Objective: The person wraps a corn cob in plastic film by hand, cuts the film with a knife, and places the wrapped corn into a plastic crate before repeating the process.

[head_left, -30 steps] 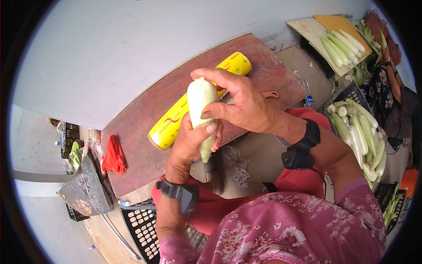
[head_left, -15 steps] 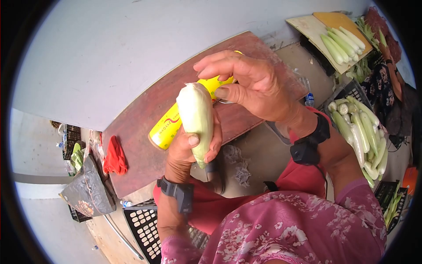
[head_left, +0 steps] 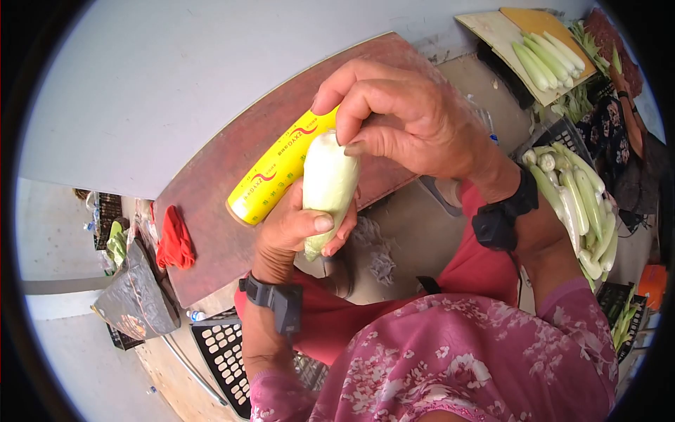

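My left hand (head_left: 299, 221) is wrapped around the lower part of a pale green ear of corn (head_left: 330, 172) in its husk, which stands nearly upright over the table edge. The surface of the ear looks smooth and slightly shiny. At its blunt upper end, my right hand (head_left: 401, 119) is closed, with thumb and index finger pinching the tip. Behind the ear, a yellow printed roll of cling film (head_left: 274, 172) lies slantwise on the red-brown table (head_left: 211, 204); its far end is hidden by my right hand.
A red cloth (head_left: 176, 239) lies at the table's left end. Several ears of corn (head_left: 580, 197) fill a crate on the right; more ears (head_left: 548, 62) lie on a board at the back right. Another person's arm (head_left: 631, 116) shows there. A black crate (head_left: 225, 359) stands lower left.
My right hand has come down from above the ear, and its spread fingers have closed on the upper tip. The ear has shifted slightly right in view, still in my left hand.
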`<state>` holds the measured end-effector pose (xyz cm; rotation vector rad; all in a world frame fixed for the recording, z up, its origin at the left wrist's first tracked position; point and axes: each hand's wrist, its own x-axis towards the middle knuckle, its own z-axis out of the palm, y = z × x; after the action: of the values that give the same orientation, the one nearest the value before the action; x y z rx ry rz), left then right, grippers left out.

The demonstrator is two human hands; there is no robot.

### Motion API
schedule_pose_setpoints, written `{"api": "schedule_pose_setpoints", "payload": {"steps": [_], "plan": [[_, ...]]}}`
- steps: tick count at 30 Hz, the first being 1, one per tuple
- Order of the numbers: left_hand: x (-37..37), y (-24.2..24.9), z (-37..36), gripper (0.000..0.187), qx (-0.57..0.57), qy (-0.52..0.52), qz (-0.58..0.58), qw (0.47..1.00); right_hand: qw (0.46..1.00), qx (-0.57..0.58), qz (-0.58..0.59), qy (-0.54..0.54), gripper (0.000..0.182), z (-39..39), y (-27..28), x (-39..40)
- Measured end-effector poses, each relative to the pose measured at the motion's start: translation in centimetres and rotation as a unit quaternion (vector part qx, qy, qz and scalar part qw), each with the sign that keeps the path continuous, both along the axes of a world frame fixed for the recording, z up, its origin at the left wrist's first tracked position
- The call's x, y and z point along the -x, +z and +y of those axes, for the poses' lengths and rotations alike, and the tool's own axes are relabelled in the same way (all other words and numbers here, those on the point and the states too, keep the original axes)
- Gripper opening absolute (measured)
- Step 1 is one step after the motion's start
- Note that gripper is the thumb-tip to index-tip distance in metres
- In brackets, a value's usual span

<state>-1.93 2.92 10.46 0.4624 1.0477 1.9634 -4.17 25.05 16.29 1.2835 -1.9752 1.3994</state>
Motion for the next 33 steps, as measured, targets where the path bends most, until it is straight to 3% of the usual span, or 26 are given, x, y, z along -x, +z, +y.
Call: {"api": "schedule_pose_setpoints", "payload": {"steps": [6, 15, 18, 21, 24, 29, 33], "plan": [[-0.1, 0.3, 0.1, 0.052, 0.032, 0.005, -0.016, 0.999, 0.998, -0.048, 0.0, -0.037, 0.013, 0.2, 0.1, -0.5], [-0.4, 0.1, 0.1, 0.051, 0.069, -0.019, -0.034, 0.997, 0.991, -0.007, -0.121, -0.057, 0.012, 0.3, -0.7, -0.2], [-0.4, 0.2, 0.1, 0.049, 0.063, -0.003, -0.035, 0.997, 0.98, 0.012, -0.2, -0.022, 0.017, 0.6, -0.6, -0.2], [-0.3, 0.4, 0.1, 0.047, 0.067, 0.018, -0.023, 0.997, 0.988, -0.021, -0.145, 0.047, 0.014, 1.1, -0.4, 0.0], [-0.2, 0.5, 0.0, 0.046, 0.092, 0.031, 0.002, 0.995, 0.984, -0.048, -0.173, 0.014, 0.02, 0.5, -0.3, -0.9], [-0.1, 0.7, 0.2, 0.044, 0.12, 0.045, 0.033, 0.991, 0.928, 0.048, -0.363, 0.071, 0.026, -0.4, -1.5, -0.3], [-0.3, 0.2, 0.6, 0.059, 0.118, 0.05, 0.036, 0.991, 0.871, 0.128, -0.45, 0.15, 0.025, -0.6, -1.9, 0.1]]}}
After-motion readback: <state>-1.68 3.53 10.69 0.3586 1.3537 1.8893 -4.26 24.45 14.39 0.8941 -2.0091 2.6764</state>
